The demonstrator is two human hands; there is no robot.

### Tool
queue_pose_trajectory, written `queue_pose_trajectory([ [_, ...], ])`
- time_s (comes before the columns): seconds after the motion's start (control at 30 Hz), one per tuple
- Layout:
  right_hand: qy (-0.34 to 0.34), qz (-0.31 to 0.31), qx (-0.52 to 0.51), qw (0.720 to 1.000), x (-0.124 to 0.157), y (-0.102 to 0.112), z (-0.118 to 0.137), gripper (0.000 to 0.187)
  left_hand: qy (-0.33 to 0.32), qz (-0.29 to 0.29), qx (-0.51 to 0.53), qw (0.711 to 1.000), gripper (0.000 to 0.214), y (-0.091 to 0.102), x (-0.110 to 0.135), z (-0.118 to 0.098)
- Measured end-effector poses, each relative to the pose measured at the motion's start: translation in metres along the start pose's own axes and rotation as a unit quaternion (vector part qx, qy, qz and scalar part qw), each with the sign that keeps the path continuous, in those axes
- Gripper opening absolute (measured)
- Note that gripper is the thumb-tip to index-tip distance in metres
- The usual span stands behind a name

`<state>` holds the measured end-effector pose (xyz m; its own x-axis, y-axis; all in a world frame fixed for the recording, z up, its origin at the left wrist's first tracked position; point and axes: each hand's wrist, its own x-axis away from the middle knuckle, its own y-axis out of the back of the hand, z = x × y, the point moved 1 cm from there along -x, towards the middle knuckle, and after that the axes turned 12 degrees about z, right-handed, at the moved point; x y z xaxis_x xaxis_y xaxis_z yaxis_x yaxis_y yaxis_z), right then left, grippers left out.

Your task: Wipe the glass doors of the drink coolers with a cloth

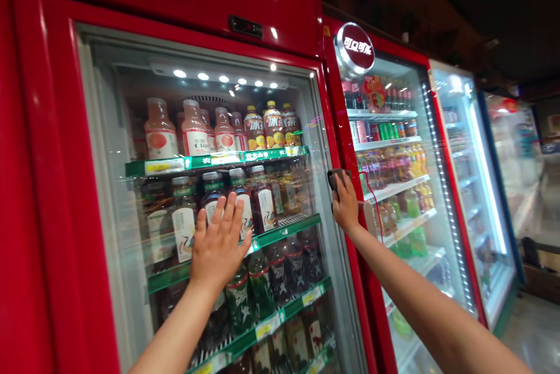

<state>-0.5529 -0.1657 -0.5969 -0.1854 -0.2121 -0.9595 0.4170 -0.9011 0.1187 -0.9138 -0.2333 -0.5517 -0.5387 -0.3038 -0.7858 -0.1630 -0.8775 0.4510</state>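
The red-framed glass door (129, 210) of a drinks fridge stands before me, apparently closed. My left hand (219, 240) lies flat with its fingers spread, at the glass in front of a row of dark bottles (263, 199); whether the whole palm touches cannot be told. At the door's right edge my right hand (345, 202) has its fingers on a dark door handle (331, 180), which it partly covers. Behind the glass, pink bottles (161, 132) and yellow-capped bottles (273, 126) fill the upper shelf. Green and dark bottles (261, 283) stand lower down.
To the right, a second red drinks fridge (437, 129) holds several shelves of cans and bottles, with a red cord (373, 199) hanging at its left side. More lit fridges (470, 187) follow beyond it. Grey floor (534, 327) shows at the lower right.
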Motion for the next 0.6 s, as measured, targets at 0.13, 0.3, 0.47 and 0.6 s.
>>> queue_pose_trajectory([
  [0.13,0.014,-0.002,-0.006,1.000,-0.037,0.002,-0.004,0.060,0.000,-0.002,0.005,1.000,0.086,0.000,0.000,0.000],
  [0.3,0.028,0.004,-0.022,0.999,-0.073,0.005,-0.005,0.054,-0.001,0.000,0.008,1.000,0.088,0.000,-0.001,0.000],
  [0.47,0.011,0.008,-0.012,1.000,0.004,0.003,-0.011,0.057,0.001,0.011,0.014,1.000,0.086,0.000,-0.002,-0.001],
  [0.6,0.011,0.010,-0.016,1.000,-0.001,0.005,-0.011,0.057,0.003,0.010,0.024,1.000,0.085,0.001,-0.001,-0.001],
])
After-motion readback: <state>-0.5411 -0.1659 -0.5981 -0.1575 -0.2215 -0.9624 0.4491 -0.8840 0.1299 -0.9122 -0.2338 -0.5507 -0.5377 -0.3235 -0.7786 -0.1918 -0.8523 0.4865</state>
